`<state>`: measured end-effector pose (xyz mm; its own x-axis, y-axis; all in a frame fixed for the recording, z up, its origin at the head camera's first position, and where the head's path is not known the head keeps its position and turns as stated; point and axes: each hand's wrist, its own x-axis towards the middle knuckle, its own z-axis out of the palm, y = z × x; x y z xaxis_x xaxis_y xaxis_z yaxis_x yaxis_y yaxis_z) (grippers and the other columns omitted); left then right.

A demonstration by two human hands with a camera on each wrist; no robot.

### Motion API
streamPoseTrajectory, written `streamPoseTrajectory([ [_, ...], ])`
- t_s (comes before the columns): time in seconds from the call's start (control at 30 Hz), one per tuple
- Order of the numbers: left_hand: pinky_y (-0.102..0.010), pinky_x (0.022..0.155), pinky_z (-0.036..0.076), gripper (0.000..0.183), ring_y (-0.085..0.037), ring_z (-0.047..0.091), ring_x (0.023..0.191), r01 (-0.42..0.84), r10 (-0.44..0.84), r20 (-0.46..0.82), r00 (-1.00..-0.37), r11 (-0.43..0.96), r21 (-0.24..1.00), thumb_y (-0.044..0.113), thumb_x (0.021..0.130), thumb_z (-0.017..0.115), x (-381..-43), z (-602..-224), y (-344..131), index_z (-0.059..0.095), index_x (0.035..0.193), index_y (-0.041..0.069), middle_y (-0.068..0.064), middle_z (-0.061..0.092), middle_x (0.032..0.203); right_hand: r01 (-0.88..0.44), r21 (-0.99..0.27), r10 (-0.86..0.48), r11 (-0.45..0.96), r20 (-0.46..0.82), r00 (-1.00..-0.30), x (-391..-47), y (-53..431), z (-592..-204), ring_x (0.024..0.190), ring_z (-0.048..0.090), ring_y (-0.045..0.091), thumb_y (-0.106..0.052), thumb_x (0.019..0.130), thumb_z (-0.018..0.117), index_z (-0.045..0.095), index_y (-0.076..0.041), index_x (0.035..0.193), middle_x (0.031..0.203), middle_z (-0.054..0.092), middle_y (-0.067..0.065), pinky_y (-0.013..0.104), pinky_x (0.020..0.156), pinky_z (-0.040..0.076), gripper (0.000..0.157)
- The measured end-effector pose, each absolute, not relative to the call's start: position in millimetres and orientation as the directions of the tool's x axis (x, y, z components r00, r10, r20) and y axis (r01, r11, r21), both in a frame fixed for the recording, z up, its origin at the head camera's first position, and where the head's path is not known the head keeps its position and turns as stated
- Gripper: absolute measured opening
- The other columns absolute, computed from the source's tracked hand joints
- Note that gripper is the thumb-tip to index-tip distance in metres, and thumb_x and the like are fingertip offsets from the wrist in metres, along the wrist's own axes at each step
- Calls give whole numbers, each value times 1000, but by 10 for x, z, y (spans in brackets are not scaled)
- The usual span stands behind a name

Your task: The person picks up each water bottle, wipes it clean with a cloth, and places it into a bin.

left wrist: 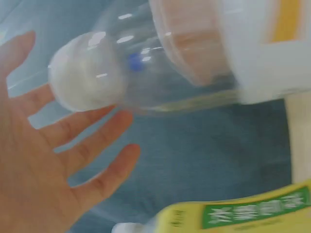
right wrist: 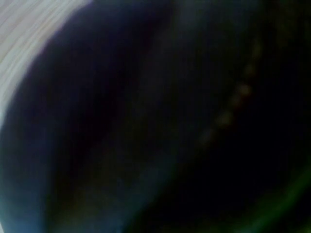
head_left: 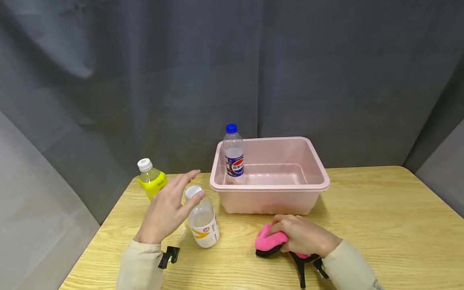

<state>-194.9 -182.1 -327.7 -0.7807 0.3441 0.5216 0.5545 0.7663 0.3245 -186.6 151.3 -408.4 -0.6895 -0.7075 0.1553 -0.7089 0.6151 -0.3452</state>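
beige sleeves (head_left: 140, 266), black left wrist clip (head_left: 173, 253)

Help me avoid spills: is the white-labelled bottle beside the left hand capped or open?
Capped: a white cap sits on the white-labelled bottle. How tight it is, I cannot tell.

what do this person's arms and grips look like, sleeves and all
The left sleeve and right sleeve are pale beige and reach the wrist. Dark markings show on the right one. A small black device sits at the left wrist; a black piece shows by the right. The left grip and right grip wear no gloves.
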Motion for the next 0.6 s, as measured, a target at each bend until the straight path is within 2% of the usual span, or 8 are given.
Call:
streamPoseTrajectory([
  [0.2,-51,94,55,63,-29,63,115,607,403,501,-766,709,359,31,92,77,-1935,-3564,-1861,50,146,12,-11,62,135,-720,-347,-715,601,169,-678,-1868,1522,-4094,92,62,14,-5,63,92,80,-18,103,99,62,-9,38,83,56,43],
  [0.3,-52,95,54,72,-31,62,118,622,433,476,-765,689,373,23,88,82,-1934,-3634,-1884,45,149,11,-14,58,140,-718,-357,-714,597,172,-679,-1871,1526,-4096,91,62,13,-4,63,91,80,-18,103,99,62,-9,38,82,56,44],
  [0.4,-51,92,55,80,-32,63,114,635,451,471,-758,678,371,15,84,85,-1937,-3652,-1914,40,149,9,-17,57,140,-710,-365,-710,602,162,-685,-1881,1514,-4091,93,62,13,-4,63,91,80,-16,103,100,62,-9,39,84,57,43],
  [0.6,-47,86,58,81,-31,65,106,656,477,470,-743,657,371,13,83,86,-1951,-3651,-1944,38,148,8,-18,58,136,-709,-361,-714,605,149,-685,-1883,1503,-4077,94,64,19,-3,65,91,80,-16,104,102,63,-5,41,84,57,42],
])
